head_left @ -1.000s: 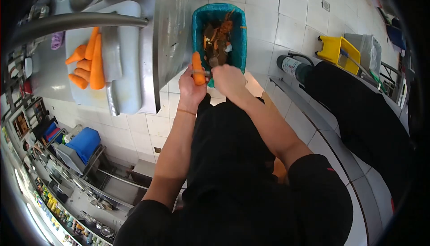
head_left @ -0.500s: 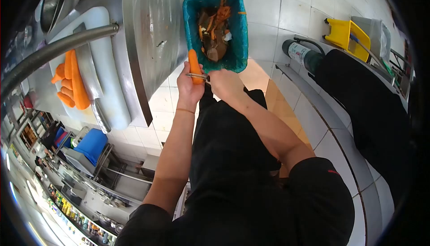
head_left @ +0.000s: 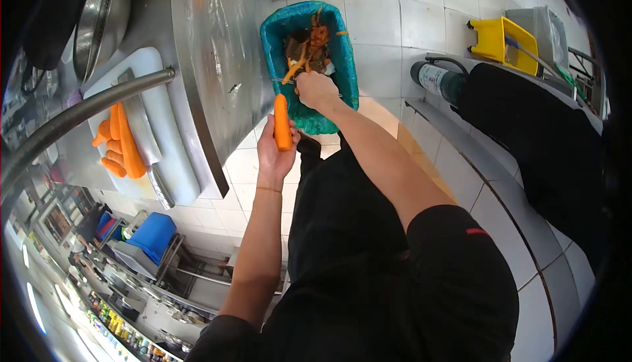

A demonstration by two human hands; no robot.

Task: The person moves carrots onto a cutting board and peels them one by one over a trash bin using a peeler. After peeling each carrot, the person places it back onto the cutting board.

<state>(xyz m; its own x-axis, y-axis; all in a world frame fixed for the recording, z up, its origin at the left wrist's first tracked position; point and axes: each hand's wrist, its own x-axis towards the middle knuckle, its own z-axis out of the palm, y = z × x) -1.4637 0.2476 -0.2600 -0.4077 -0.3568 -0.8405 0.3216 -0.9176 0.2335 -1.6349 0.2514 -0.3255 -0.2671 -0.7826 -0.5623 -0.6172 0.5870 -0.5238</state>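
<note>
My left hand [head_left: 276,150] is wrapped round the lower part of a carrot [head_left: 282,121], which points up toward the bin. Over the teal-lined bin [head_left: 349,72] my right hand [head_left: 316,90] is closed on a peeler [head_left: 283,81], with orange peel hanging at its blade. Peelings and brown scraps [head_left: 317,38] lie inside the bin. On the counter at the left, a white cutting board [head_left: 174,158] bears several carrots [head_left: 128,141] and a large knife [head_left: 141,125].
A metal rail [head_left: 85,108] crosses above the counter [head_left: 191,85]. Metal bowls [head_left: 108,26] stand at the upper left. To the right are a gas cylinder [head_left: 438,80], a yellow bucket [head_left: 490,39] and a black-clothed leg of another person or a dark cloth [head_left: 526,138].
My right hand has moved the peeler off the carrot, forward over the bin. The carrot in my left hand sits lower in view. The whole view has shifted slightly.
</note>
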